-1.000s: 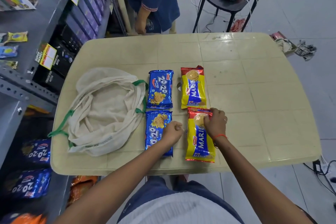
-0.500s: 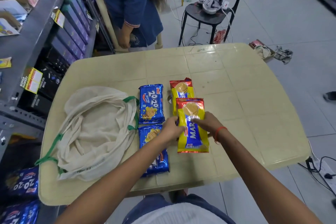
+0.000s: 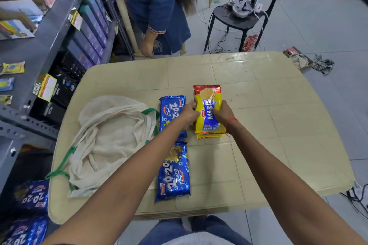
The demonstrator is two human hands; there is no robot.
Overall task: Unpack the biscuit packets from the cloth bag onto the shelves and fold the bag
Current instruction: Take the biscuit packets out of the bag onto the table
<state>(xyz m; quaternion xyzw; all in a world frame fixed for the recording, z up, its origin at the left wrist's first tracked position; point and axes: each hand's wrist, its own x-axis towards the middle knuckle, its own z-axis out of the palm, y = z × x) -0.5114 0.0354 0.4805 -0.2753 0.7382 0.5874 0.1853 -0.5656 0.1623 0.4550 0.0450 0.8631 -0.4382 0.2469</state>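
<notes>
**Both hands on the Marie packets**

While the bag (image 3: 107, 141) lies slumped and open on the table's (image 3: 278, 125) left side, both hands grip one yellow Marie packet (image 3: 209, 109). It sits on top of a second one whose edges peek out beneath. Left hand (image 3: 188, 114) pinches its left edge, right hand (image 3: 223, 113) its right. Just left, two blue 20-20 packets (image 3: 175, 171) lie end to end, the far one partly under the left wrist. More blue packets fill the shelf (image 3: 29, 197) at lower left.
</notes>
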